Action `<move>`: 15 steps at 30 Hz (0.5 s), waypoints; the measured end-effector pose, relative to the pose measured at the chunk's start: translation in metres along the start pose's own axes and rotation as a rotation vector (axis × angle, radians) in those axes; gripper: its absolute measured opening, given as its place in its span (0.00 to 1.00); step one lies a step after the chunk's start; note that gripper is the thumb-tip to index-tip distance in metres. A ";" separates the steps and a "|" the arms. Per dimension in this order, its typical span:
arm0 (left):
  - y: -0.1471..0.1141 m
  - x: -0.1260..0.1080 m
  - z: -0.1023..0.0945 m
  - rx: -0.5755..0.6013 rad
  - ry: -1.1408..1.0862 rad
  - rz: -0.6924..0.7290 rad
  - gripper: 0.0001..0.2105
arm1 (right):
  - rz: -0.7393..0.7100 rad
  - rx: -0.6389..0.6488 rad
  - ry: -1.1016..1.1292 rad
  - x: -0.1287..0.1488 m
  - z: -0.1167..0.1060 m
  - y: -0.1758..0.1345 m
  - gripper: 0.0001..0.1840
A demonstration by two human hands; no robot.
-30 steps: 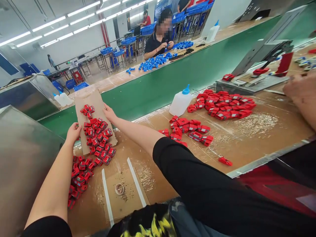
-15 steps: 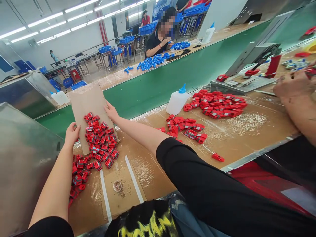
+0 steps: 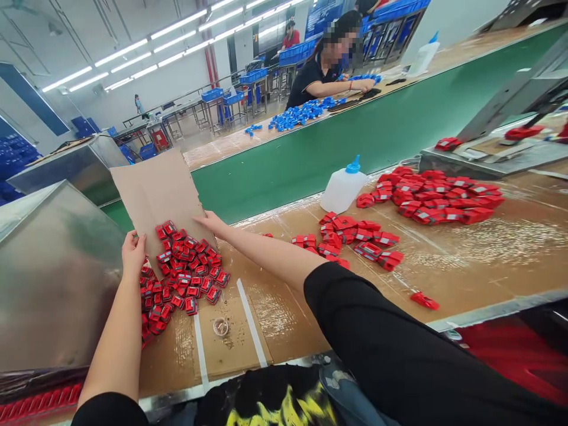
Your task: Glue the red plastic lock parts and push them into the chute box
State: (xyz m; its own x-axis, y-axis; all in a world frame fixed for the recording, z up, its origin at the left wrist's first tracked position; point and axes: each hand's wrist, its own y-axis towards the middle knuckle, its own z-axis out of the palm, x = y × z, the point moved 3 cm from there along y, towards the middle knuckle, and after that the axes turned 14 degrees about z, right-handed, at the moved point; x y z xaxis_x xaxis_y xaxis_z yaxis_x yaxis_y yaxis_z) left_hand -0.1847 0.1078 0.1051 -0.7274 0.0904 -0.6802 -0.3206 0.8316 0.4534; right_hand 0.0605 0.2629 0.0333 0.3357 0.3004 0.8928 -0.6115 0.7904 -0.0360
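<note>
Both my hands grip a tilted sheet of brown cardboard [image 3: 155, 189] by its opposite side edges. My left hand [image 3: 134, 253] is closed on the left edge, thumb on the face of the sheet. On the right edge, my right hand [image 3: 213, 225] pinches the cardboard. A heap of small red plastic parts [image 3: 190, 266] with grey trim lies on the lower part of the sheet and spills off its bottom end. More red parts [image 3: 155, 310] lie on the bench beside my left forearm, and the sheet's lower edge is hidden under the heap.
A small round dish [image 3: 220, 326] sits between white tape strips. To the right are a white bottle [image 3: 344, 188] with a blue cap, further red parts [image 3: 444, 195] and a metal press [image 3: 497, 112]. A metal housing [image 3: 66, 272] stands left. A co-worker [image 3: 326, 65] sits across the green belt [image 3: 284, 171].
The view has swung left. The cardboard is tipped more steeply, and the red parts have slid lower towards the bench. The co-worker across has reached an arm out to the bench.
</note>
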 end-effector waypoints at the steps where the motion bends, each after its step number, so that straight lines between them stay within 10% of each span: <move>1: -0.001 -0.002 0.000 -0.004 -0.007 0.008 0.19 | 0.019 0.003 -0.010 -0.007 -0.004 -0.009 0.21; 15: -0.066 -0.019 -0.023 -0.111 -0.083 0.086 0.16 | 0.083 -0.070 -0.395 -0.051 -0.013 -0.082 0.19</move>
State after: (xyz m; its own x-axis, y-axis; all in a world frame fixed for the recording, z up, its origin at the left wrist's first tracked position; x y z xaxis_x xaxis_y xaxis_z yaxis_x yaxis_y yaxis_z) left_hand -0.1633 0.0384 0.1013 -0.7038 0.2079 -0.6793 -0.3276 0.7535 0.5700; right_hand 0.1022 0.1898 -0.0150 -0.0216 0.1473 0.9889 -0.5700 0.8108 -0.1333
